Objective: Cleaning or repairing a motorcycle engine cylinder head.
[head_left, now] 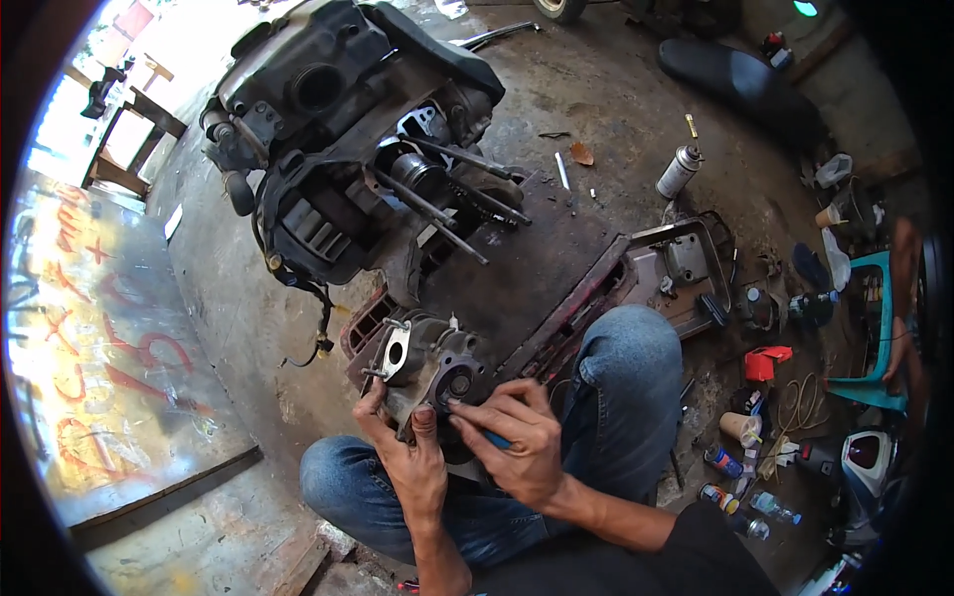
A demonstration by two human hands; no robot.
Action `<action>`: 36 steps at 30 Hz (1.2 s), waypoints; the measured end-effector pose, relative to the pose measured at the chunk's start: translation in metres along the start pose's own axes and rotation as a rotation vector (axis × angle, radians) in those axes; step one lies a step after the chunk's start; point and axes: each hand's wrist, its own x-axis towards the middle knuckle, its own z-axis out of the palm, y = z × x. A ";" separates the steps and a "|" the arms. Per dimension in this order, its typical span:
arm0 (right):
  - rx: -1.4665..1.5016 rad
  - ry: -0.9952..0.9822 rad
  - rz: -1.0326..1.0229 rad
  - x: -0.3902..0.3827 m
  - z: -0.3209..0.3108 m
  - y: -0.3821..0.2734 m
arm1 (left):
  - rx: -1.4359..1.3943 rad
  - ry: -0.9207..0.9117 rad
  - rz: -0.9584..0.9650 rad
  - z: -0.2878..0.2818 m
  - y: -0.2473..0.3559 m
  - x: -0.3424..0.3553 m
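A greasy engine cylinder head (405, 384), just off centre toward seven o'clock, sits near the person's bent knees, probably so it stays steady and close. The left hand (415, 472) clasps its six o'clock edge, fingers curled and thumb pressing, seemingly as a brace. The right hand (522, 442), at its five o'clock, has fingers bent nearly closed, pinching a slim blue tool (495, 439) toward the round opening (460, 384).

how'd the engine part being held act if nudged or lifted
The engine part is probably stiff and heavy for its size, as it looks like cast metal. Its pale flange juts out, so it may rock rather than roll.
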 end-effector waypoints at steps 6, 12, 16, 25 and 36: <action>-0.168 -0.047 -0.113 0.007 -0.013 0.003 | -0.034 0.006 -0.013 -0.005 0.003 -0.001; 0.082 -0.024 0.116 0.001 0.001 -0.008 | 0.012 -0.016 0.022 -0.002 0.001 0.001; -0.248 -0.048 -0.099 0.006 -0.020 0.002 | 0.001 -0.001 0.010 -0.003 -0.005 -0.003; -0.266 -0.046 -0.086 0.007 -0.022 0.000 | -0.010 -0.009 0.007 -0.003 -0.003 -0.002; -0.120 -0.011 0.033 0.004 -0.007 -0.011 | 0.029 -0.008 0.032 -0.001 0.000 -0.001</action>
